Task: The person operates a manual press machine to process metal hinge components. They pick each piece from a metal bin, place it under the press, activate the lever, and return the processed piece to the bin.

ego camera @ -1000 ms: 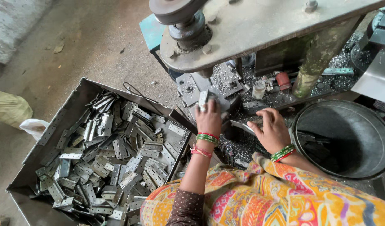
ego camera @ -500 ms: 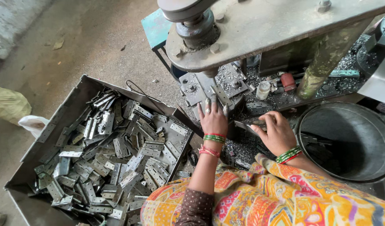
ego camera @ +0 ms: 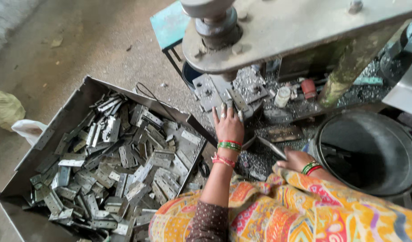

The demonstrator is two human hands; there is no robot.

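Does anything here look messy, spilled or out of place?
Yes. Fine metal shavings lie scattered over the dark press bed, beside the left hand. The flat grey metal hinge plates lie jumbled at all angles in the rectangular metal tray, not stacked.

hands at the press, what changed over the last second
The left hand slid forward along the press bed, fingers now spread flat by the die. The right hand drew back toward the body, with the thin metal rod at its fingers. The tray of hinges and the black tub stayed put.
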